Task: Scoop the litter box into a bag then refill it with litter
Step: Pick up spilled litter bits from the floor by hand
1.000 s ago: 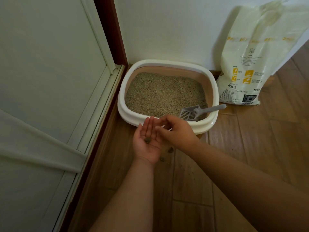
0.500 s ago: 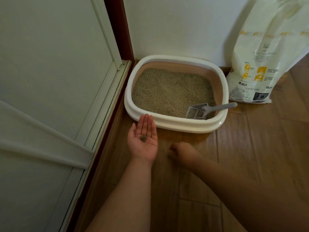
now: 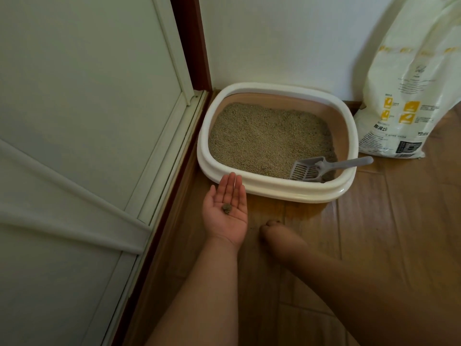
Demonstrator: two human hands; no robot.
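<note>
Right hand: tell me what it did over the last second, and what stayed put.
The right hand left the left hand, where it was at the palm, and dropped to the floor, fingers curled down on the boards. The left hand stayed open, palm up, the clump on it. Scoop and litter box unmoved.

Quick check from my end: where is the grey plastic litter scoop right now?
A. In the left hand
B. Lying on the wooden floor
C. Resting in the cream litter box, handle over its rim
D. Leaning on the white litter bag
C: the grey plastic litter scoop lies on the litter inside the cream litter box, its handle sticking out over the right rim; neither hand holds it.
</note>
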